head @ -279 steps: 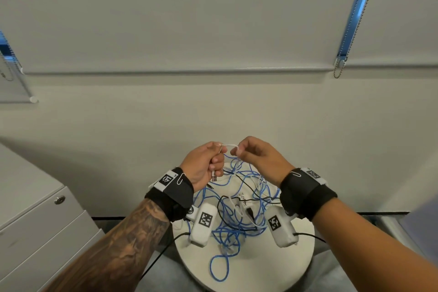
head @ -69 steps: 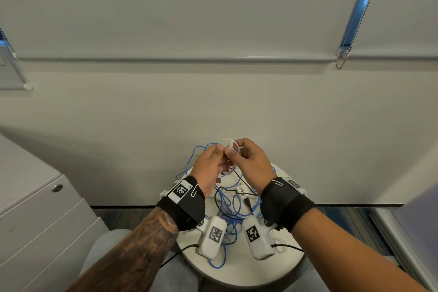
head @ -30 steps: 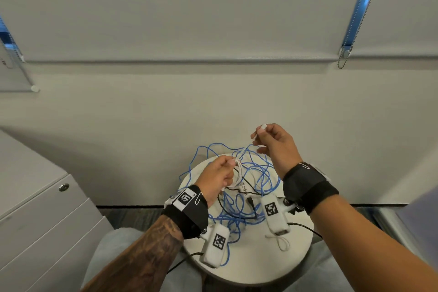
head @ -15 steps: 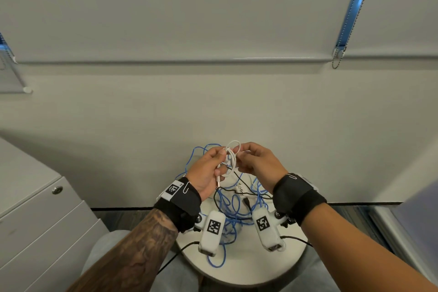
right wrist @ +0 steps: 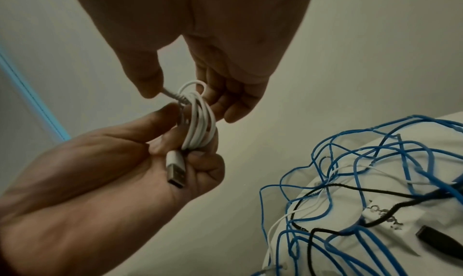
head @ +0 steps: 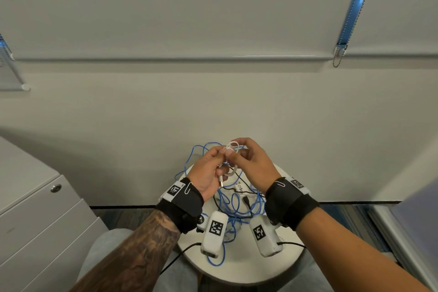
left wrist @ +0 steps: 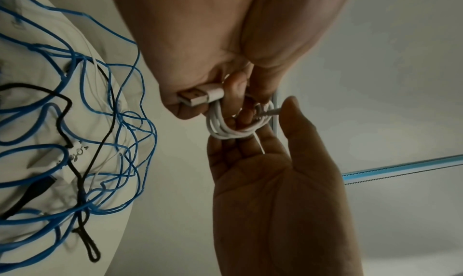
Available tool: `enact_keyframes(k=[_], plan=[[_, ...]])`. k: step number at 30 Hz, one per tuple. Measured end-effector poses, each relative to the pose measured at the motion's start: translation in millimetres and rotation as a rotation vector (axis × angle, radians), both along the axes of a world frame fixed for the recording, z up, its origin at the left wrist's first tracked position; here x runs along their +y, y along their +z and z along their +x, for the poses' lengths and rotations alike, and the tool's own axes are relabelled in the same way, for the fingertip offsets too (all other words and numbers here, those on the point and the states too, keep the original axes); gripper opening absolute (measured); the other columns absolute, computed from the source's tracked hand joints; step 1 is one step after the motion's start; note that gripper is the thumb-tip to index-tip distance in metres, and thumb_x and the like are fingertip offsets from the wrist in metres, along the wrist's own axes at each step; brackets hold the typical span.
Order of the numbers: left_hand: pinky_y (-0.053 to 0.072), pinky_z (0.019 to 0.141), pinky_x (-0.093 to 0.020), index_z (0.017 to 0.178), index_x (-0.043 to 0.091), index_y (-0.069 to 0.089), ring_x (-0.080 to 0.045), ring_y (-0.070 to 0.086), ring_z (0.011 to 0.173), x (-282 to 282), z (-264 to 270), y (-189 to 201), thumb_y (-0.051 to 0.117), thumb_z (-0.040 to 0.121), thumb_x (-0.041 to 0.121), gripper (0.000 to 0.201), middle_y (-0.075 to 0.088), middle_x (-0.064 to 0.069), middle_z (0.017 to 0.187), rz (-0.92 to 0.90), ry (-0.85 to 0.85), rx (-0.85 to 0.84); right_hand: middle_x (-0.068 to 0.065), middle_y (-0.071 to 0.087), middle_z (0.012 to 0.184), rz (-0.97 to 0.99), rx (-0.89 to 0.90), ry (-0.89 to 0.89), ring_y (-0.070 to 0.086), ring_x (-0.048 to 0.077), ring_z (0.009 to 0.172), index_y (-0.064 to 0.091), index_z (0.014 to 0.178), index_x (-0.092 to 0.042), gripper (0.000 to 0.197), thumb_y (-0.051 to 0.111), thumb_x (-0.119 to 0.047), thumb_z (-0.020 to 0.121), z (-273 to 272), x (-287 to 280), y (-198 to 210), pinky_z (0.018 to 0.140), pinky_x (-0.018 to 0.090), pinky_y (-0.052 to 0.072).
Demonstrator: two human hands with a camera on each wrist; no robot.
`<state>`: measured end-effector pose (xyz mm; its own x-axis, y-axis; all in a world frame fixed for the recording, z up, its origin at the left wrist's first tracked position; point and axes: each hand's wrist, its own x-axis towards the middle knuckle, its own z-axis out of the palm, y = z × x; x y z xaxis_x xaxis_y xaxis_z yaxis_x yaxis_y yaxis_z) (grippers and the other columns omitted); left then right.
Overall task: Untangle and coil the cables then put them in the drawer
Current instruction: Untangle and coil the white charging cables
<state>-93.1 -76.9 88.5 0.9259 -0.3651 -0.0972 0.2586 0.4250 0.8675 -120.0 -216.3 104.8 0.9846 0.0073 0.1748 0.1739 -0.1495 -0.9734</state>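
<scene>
A white cable (head: 231, 149) is wound into a small coil (right wrist: 200, 121) above the round table. My left hand (head: 208, 170) grips the coil (left wrist: 225, 129), and its USB plug (right wrist: 176, 169) sticks out below the fingers. My right hand (head: 248, 161) pinches the cable's thin connector end (right wrist: 170, 93) against the top of the coil, thumb on one side and fingers behind. A tangled blue cable (head: 234, 206) and a black cable (head: 246, 201) lie on the table under both hands.
The small round white table (head: 248, 265) stands close to the wall, over my lap. A grey drawer cabinet (head: 35, 220) with a lock (head: 55, 188) is at the left, its drawers closed. Thin white wires (right wrist: 300, 211) run through the blue tangle.
A second ago my right hand was raised to the right with the cable end drawn out. It has come back to the left hand and now holds that end at the coil.
</scene>
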Motion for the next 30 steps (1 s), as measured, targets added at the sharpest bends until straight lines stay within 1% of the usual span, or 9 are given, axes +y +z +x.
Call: enact_keyframes(k=[4,7,10,13,15,18,22,27,30], plan=[[0.027,0.051,-0.021,0.110,0.014,0.057,-0.005,0.030,0.047,-1.6,-1.2,-0.4,0.044,0.102,0.019,0.016,0.055,0.001,0.075,0.008,0.007,-0.039,0.005,0.072,0.072,0.053,0.019,-0.010,0.070,0.017,0.068,0.052,0.103,-0.008,0.016,0.058,-0.021,0.100,2.5,1.5,5.4,0.071,0.032,0.058],[0.027,0.052,-0.022,0.109,0.014,0.058,-0.006,0.030,0.046,-1.4,-1.3,0.9,0.044,0.103,0.018,0.016,0.050,0.001,0.070,0.012,0.021,-0.054,0.011,0.071,0.071,0.010,0.013,-0.013,0.069,0.015,0.066,0.050,0.097,-0.010,0.011,0.056,-0.018,0.101,6.7,0.3,7.8,0.067,0.027,0.055],[0.028,0.056,-0.023,0.112,0.009,0.057,-0.007,0.034,0.049,0.4,-0.6,0.8,0.051,0.099,0.015,0.015,0.053,-0.001,0.073,0.043,0.033,-0.109,0.029,0.069,0.077,-0.014,0.010,-0.005,0.068,0.029,0.068,0.049,0.097,-0.011,0.012,0.057,-0.019,0.101,7.2,-0.6,12.3,0.071,0.044,0.056],[0.036,0.067,-0.030,0.116,0.006,0.056,-0.020,0.042,0.070,-0.1,-0.6,-1.6,0.063,0.088,0.019,0.032,0.057,-0.005,0.081,0.167,0.074,-0.226,0.033,0.065,0.073,-0.080,-0.018,-0.029,0.060,0.043,0.063,0.048,0.096,-0.014,0.015,0.058,-0.025,0.100,8.0,1.1,12.7,0.068,0.057,0.053],[0.037,0.065,-0.027,0.115,0.012,0.060,-0.019,0.043,0.071,-0.7,1.3,-2.0,0.063,0.090,0.017,0.026,0.057,-0.004,0.082,0.218,0.101,-0.286,0.034,0.063,0.074,-0.100,-0.027,-0.067,0.054,0.038,0.059,0.048,0.096,-0.013,0.018,0.058,-0.027,0.099,9.3,2.5,12.4,0.062,0.055,0.051],[0.037,0.054,-0.019,0.112,0.020,0.065,-0.008,0.043,0.057,1.1,6.2,-2.1,0.059,0.095,0.010,0.021,0.060,0.004,0.076,0.316,0.145,-0.367,0.031,0.064,0.084,-0.137,-0.052,-0.113,0.055,0.025,0.065,0.051,0.091,-0.009,0.022,0.059,-0.028,0.099,8.3,1.5,12.6,0.062,0.041,0.050],[0.040,0.061,-0.017,0.111,0.011,0.068,0.003,0.052,0.055,2.9,9.9,-4.3,0.060,0.095,0.015,0.018,0.066,0.007,0.078,0.426,0.217,-0.415,0.015,0.069,0.082,-0.145,-0.039,-0.144,0.064,0.023,0.071,0.057,0.080,-0.006,0.042,0.057,-0.043,0.098,5.8,-2.9,13.8,0.068,0.039,0.053],[0.043,0.063,-0.019,0.104,0.009,0.069,0.004,0.055,0.057,-0.3,8.5,-6.5,0.063,0.094,0.018,0.015,0.067,0.006,0.076,0.449,0.267,-0.443,-0.007,0.064,0.067,0.108,0.238,-0.025,0.060,0.010,0.064,0.058,0.087,-0.013,0.023,0.065,-0.034,0.095,6.7,-4.9,18.1,0.073,0.033,0.050],[0.039,0.057,-0.015,0.102,0.010,0.070,0.002,0.050,0.054,0.1,5.4,-4.0,0.064,0.093,0.018,0.013,0.063,0.012,0.070,0.425,0.265,-0.434,-0.005,0.066,0.075,-0.009,0.166,-0.035,0.059,0.010,0.072,0.062,0.091,-0.013,0.017,0.063,-0.028,0.097,7.9,-10.4,19.9,0.075,0.032,0.048]])
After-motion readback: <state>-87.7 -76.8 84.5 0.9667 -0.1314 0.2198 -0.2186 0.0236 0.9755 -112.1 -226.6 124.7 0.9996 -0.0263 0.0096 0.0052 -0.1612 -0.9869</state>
